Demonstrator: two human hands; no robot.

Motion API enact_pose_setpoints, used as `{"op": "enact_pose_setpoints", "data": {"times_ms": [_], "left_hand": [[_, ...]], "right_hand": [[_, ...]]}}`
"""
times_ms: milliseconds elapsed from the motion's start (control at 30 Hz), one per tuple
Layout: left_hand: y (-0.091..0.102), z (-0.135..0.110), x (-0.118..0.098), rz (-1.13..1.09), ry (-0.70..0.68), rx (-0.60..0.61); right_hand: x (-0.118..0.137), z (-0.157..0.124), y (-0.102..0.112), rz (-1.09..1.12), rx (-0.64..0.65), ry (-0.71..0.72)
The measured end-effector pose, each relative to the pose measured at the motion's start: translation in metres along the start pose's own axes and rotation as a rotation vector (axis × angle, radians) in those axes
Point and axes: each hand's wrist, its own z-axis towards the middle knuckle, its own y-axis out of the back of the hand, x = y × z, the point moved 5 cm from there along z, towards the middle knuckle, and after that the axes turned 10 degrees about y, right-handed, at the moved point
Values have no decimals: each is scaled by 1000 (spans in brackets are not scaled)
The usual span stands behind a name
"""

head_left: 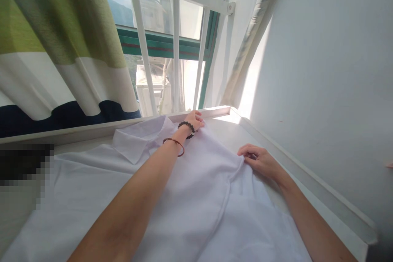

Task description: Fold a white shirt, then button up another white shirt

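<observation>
I log: white shirt (196, 192), one; left hand (194, 120), right hand (256, 158) each pinching its shoulder edge (presumably for tautness).

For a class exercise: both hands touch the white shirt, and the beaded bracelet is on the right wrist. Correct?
Wrong wrist: the head view shows the beaded bracelet on the left wrist. The left hand and right hand both touch the white shirt.
</observation>
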Motion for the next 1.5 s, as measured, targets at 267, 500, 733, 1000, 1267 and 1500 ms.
{"op": "enact_pose_setpoints", "data": {"times_ms": [267,500,733,1000,1267,1500], "left_hand": [[1,-9,-6,222,-228,-23],[-11,-20,-17,533,-442,-80],[-34,-49,-18,837,-583,182],[-18,-53,8,1014,-510,249],[-21,-72,1,1079,-535,232],[3,-113,17,1102,-497,162]], "right_hand": [[-2,-1,9,-150,-68,8],[4,-2,12,-221,-15,72],[17,-2,4,-286,47,164],[14,-4,8,-333,80,83],[45,1,2,-497,-38,258],[36,1,-15,-446,146,214]]}}
